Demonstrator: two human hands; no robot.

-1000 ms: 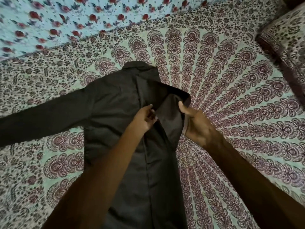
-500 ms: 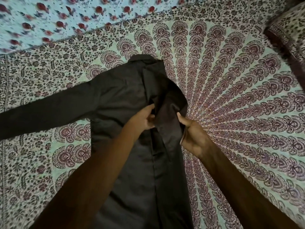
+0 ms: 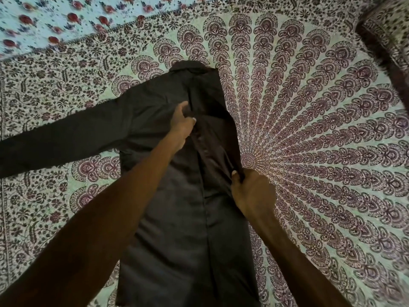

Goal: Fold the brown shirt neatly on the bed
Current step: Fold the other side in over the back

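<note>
The left hand (image 3: 182, 123) and right hand (image 3: 252, 192) pinch the brown shirt (image 3: 188, 220) by its folded-in side; open bed (image 3: 314, 156) lies rightward.

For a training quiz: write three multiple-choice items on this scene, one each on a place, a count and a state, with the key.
1. Where does the spread sleeve of the brown shirt lie?
A. out to the person's left
B. out to the person's right
C. tucked beneath the body

2. How many hands hold the shirt?
A. none
B. one
C. two

3. How is the shirt's right side?
A. spread flat outward
B. folded in over the body
C. hanging off the bed

1 A: the sleeve runs leftward across the bedspread.
2 C: the left hand pinches chest cloth, the right hand grips the folded edge.
3 B: that side lies doubled over the middle.
</note>
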